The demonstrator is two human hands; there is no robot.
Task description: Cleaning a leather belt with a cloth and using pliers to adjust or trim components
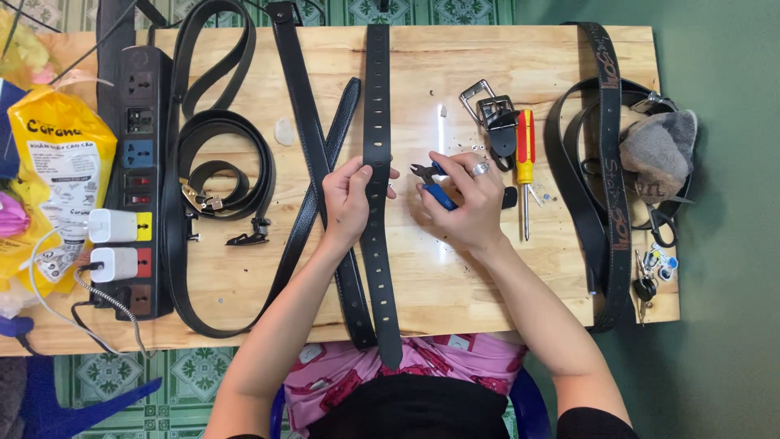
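— Which way does the punched black belt (pixel 379 171) lie?
— Lengthwise from the table's (pixel 455 268) far edge to its near edge, tip hanging over towards the person. The left hand (pixel 348 199) pinches it mid-length.
— The right hand (pixel 467 199)?
— Clenched around blue-handled pliers (pixel 432 184), jaws pointing at the belt.

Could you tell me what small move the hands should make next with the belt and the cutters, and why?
Probably bring the blue-handled cutters leftward to the edge of the black punched belt. The left hand already pins the belt flat on the wooden table, while the right hand holds the cutters just beside it, tips toward the belt, not touching.
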